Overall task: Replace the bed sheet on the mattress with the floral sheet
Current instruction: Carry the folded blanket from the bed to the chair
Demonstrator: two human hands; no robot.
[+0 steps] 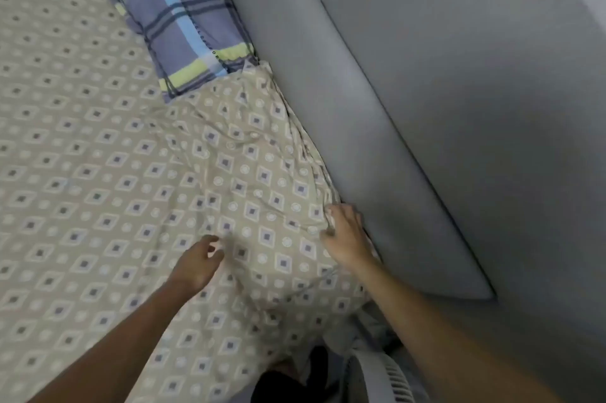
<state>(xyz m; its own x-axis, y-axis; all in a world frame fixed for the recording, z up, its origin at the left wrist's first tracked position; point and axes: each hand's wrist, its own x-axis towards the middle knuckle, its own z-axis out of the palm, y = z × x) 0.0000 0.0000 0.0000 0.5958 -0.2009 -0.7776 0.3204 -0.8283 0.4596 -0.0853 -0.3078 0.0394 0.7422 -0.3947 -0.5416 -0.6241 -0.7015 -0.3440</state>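
Right hand grips sheet edge beside headboard.

One beige sheet with a diamond print filling the left and centre of the frame, one plaid pillow at upper centre, one grey padded headboard across the right, two bare hands, left hand and right hand, at lower centre

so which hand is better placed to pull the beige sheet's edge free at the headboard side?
Right. The right hand is already at the beige sheet edge beside the grey headboard, fingers bunching the fabric. The left hand hovers open over the middle, away from any edge.
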